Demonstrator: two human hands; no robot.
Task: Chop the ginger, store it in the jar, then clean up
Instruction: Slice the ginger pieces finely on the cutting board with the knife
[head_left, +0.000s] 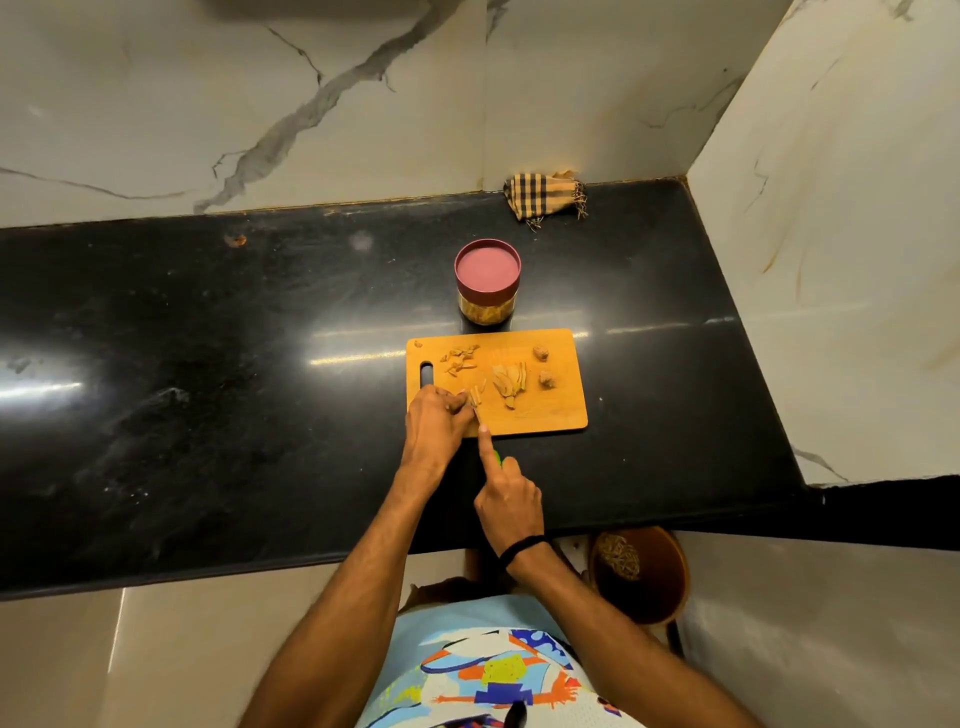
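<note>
Mid-chop. Left hand (434, 415) sits curled on the near-left corner of the cutting board (556, 415), fingertips pinching a small ginger piece (474, 399) against the wood. Right hand (506, 493) is wrapped shut around a knife handle (497, 458), only a sliver of green showing, index finger stretched forward along the spine. Blade is mostly hidden between the 2 hands; can't tell its exact angle.

Key relation: the pinned piece lies just right of the left fingertips and directly ahead of the right index tip, so the blade runs front-to-back and the cut lands right beside the holding fingers. Left hand is the nearer one to the piece, touching it. Judgement: next stroke needs the left fingertips tucked back, margin looks slim.

Rest of the ginger: sliced strips (510, 383) mid-board, a scatter of thin bits (460, 359) toward the far-left, 2 uncut knobs (543, 366) on the right side, well apart from both hands.

Jar (487, 283) stands just behind the board, red lid on, something yellowish inside. Checked cloth (545, 197) at the back wall, untouched.

Roughly halfway through chopping; storing and cleanup not started
</note>
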